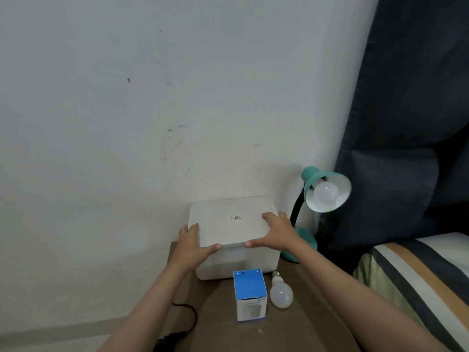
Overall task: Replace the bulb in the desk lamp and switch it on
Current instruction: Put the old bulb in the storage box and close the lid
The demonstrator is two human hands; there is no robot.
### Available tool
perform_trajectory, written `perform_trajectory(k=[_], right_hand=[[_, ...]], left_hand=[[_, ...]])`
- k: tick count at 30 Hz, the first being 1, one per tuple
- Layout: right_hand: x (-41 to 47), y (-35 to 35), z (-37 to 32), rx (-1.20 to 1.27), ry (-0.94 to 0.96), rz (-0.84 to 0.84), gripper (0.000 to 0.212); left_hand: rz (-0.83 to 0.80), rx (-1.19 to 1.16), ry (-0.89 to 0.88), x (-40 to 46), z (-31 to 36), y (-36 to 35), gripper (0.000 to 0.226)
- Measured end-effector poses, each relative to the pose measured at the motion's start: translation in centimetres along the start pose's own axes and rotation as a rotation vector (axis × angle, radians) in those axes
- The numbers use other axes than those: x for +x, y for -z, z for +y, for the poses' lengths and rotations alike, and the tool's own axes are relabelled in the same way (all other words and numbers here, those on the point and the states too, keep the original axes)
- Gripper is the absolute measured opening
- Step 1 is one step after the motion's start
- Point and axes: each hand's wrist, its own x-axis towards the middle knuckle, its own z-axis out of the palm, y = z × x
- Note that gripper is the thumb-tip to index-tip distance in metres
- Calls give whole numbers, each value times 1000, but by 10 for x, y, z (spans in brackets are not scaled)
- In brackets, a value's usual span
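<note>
- The teal desk lamp (323, 189) stands just right of the right hand (275, 233), its shade tipped toward the camera with a white bulb (327, 192) seated inside; the bulb looks unlit.
- Its black bendy neck (297, 207) rises beside that hand, and the teal base (305, 240) sits partly hidden behind the wrist.
- A loose bulb (280, 292) lies on its side on the brown desk (291, 326), nearer the camera than the right hand, screw cap pointing toward the white box.
- Just left of it stands a small blue-and-white carton (250, 295), upright, between the two forearms.
- Both hands clasp the lid (228, 222) of a white storage box (238, 262): the left hand (193, 243) wraps the near left corner, the right hand grips the right edge, with fingers on top and thumbs along the front rim.
- Whether the lid is fully seated cannot be told.
- A dark cord (189, 317) curls on the desk below the left forearm.
- Beyond the right arm lie a striped bed cover (416, 280) and a dark padded headboard (406, 123).
</note>
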Motion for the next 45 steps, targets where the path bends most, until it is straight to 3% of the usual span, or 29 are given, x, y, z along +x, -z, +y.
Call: perform_trajectory(k=[17,28,40,45], right_hand=[[-28,31,-21,58,54,118,115],[-164,31,9,38,115,176,109],[-300,-46,100,-19,35,60,130],[-315,-77,115,5,-13,-52,117]], left_hand=[[114,-49,-115,-17,32,27,67],[195,-19,-118,-145,44,14,86],[16,87,-4,-290,-5,-72,87],[-44,109,65,-310,-24,-92,81]])
